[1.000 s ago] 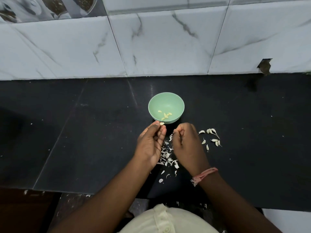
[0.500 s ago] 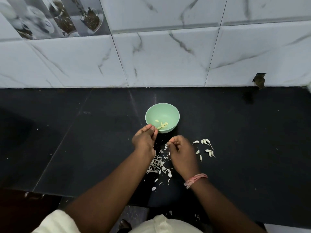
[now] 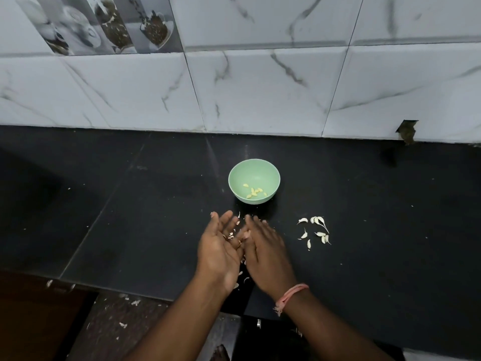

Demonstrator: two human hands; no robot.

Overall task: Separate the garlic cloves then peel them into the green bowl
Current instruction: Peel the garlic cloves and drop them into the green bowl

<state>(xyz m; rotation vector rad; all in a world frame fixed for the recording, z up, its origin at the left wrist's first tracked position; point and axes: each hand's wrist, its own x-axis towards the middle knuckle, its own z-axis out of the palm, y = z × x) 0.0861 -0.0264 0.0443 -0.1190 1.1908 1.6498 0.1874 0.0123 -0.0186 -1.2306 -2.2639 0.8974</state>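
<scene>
Both hands flat-fingered and holding nothing: left hand palm up, right hand palm down, sides touching above scattered peel scraps. Unpeeled garlic cloves lying loose on the counter to the right, nearer the right hand, pointing every way. Beyond the fingertips, green bowl with a few yellowish peeled cloves.
</scene>
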